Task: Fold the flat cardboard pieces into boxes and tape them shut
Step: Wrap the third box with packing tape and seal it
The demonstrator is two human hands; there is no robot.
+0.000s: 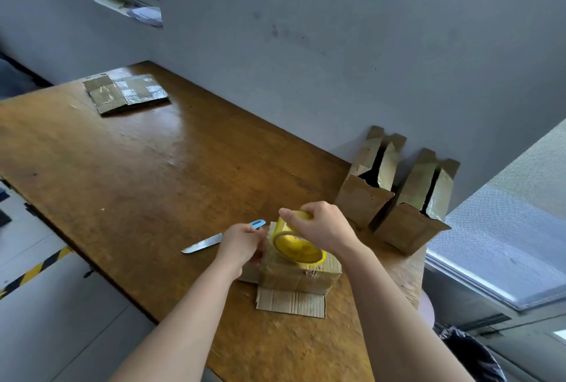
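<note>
Open tabletop (137, 173) all along my left, just the knife (202, 245) lying beside the box in front (300, 277). My right's tight: an upright box (363, 200) and its twin (410, 228) against the wall (337, 44). Flat cardboard (125, 92) sits well off in the far corner.

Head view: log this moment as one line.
right hand: grips tape roll on box | left hand: at box's left side, grip hidden | knife: on table behind left hand
</note>
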